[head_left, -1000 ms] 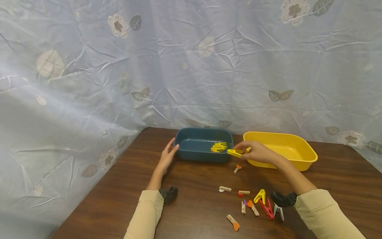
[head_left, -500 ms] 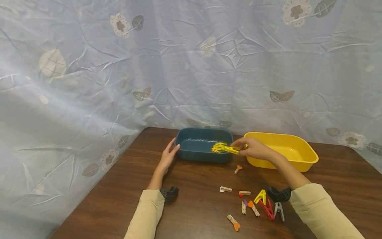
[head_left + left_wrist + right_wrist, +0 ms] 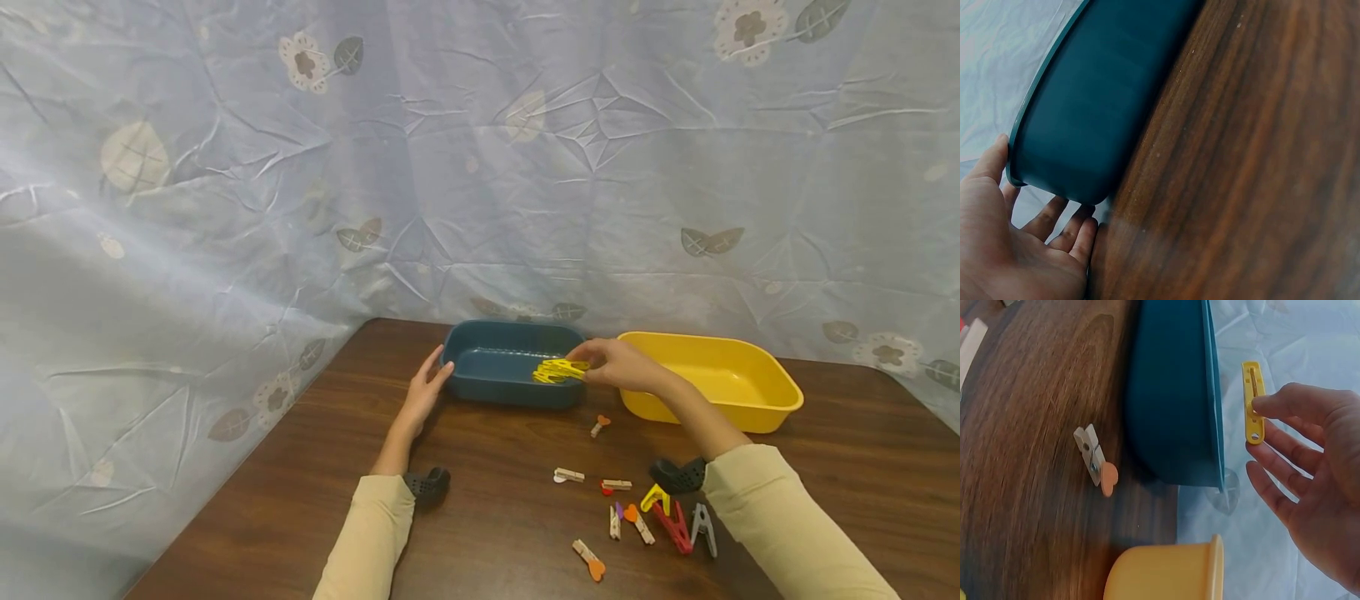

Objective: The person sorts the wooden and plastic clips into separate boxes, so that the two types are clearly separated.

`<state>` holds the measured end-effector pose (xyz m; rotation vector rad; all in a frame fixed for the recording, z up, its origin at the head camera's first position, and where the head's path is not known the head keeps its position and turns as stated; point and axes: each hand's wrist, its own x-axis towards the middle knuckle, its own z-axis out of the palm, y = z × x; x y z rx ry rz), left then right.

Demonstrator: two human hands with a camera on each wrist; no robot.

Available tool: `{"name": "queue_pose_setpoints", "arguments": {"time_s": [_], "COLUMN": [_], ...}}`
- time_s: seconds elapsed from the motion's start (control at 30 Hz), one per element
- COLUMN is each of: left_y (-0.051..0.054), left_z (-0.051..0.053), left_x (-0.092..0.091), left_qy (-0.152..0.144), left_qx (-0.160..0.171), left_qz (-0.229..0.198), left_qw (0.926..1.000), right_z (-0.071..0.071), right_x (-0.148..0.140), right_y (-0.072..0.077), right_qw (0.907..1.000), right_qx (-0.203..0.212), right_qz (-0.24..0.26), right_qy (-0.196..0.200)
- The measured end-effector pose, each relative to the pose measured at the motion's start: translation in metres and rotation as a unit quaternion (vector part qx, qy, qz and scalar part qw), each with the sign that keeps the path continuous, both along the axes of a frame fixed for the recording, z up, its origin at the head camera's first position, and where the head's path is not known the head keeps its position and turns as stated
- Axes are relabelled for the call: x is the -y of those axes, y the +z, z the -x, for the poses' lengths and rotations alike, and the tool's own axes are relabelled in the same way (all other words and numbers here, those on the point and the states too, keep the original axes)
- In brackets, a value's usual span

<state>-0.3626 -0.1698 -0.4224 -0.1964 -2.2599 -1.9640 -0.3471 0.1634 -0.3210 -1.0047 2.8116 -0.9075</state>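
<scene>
My right hand (image 3: pixel 624 367) pinches a yellow plastic clothespin (image 3: pixel 1252 387) between thumb and fingers, above the right end of the dark blue bin (image 3: pixel 491 392). In the head view that clothespin overlaps several yellow clothespins (image 3: pixel 547 372) inside the bin, so its exact outline is hard to separate. At the bin's left end, my left hand (image 3: pixel 422 397) rests against the outside, fingers extended. The left wrist view shows its thumb (image 3: pixel 994 159) at the rim and the other fingers by the end wall.
Right of the blue bin stands a yellow bin (image 3: pixel 720 379). A wooden clothespin with an orange heart (image 3: pixel 599 426) lies before them. Nearer are several wooden heart clothespins (image 3: pixel 588 559), plus a yellow (image 3: pixel 657 497), a red (image 3: pixel 675 528) and a grey clothespin (image 3: pixel 702 530).
My right hand has moved left with the yellow clothespin, from the blue bin's right edge to over the clothespins inside. My left hand has stayed at the bin's left end.
</scene>
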Motion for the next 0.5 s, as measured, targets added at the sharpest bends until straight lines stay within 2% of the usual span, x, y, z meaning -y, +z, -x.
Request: {"name": "queue_pose_setpoints", "arguments": {"time_s": [0.17,0.27,0.4,0.5], "left_y": [0.003,0.014,0.012,0.002], "left_z": [-0.003,-0.012,-0.011,-0.002], "left_x": [0.001,-0.001,-0.001,0.000], "left_qy": [-0.008,-0.012,-0.010,-0.003], "left_qx": [0.003,0.009,0.004,-0.002], "left_qz": [-0.006,-0.007,-0.001,-0.001], "left_qw": [0.9999,0.9999,0.9999,1.0000], "right_z": [0.008,0.013,0.017,0.019], "right_x": [0.009,0.014,0.020,0.025], "right_y": [-0.003,-0.005,-0.009,-0.013], "right_qw": [0.9999,0.9998,0.9996,0.9992], "right_qx": [-0.012,-0.020,-0.018,-0.011], "right_qz": [0.002,0.002,0.014,0.022], "right_qy": [0.002,-0.003,-0.017,-0.031]}}
